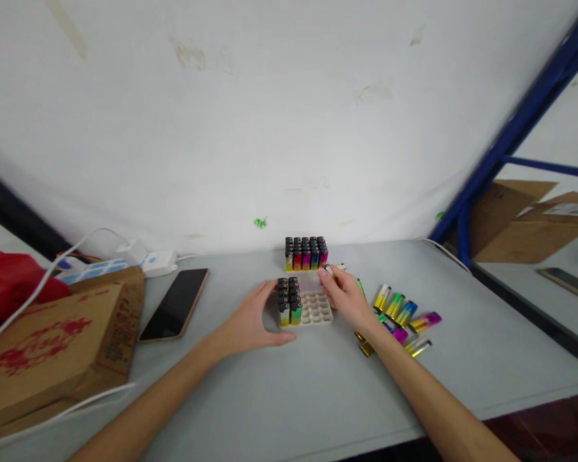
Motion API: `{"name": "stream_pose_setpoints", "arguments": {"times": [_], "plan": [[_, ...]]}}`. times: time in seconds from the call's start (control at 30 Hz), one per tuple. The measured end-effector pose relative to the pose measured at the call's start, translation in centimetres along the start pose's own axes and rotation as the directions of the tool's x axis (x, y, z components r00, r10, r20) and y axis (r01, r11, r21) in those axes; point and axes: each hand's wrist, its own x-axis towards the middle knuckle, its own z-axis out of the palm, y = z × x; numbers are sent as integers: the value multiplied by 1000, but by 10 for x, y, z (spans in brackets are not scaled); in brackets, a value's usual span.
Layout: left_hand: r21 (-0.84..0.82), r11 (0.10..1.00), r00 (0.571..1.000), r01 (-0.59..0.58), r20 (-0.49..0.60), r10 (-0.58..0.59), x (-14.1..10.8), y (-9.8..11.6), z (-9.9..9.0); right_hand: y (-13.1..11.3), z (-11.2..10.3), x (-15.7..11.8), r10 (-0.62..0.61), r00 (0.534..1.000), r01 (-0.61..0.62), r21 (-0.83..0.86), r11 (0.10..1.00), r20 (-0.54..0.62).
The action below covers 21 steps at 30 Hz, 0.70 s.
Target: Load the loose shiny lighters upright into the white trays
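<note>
Even, soft light — faint shadows; edges bowed (wide lens), slightly blurred throughout.

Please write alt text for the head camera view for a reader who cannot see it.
A person's left hand steadies a white tray partly filled with upright lighters, while the right hand holds one lighter above it. Loose lighters lie to the right on the grey table.

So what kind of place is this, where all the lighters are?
Probably a small packing workshop: lighters stand in a slotted tray on a plain worktable, loose lighters lie beside it, and cardboard boxes sit nearby.
</note>
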Motion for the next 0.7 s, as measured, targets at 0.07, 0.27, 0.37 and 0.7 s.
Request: {"name": "stream_pose_setpoints", "arguments": {"times": [0.07, 0.27, 0.37, 0.7], "plan": [[11, 999, 999, 32, -26, -31, 2, 1, 8, -1, 1, -1, -55, 997, 50, -123, 991, -45], [16, 996, 996, 84, -5, -84, 8, 0, 4, -6, 3, -5, -90, 989, 57, -259, 964, -116], [-3, 995, 992, 101, 70, -100, 7, 2, -9, -7, 5, -7, -108, 985, 62, -308, 949, -136], [-19, 997, 997, 74, 30, -74, 0, -4, -3, -8, 9, -9, -118, 986, 69, -356, 932, -119]]}}
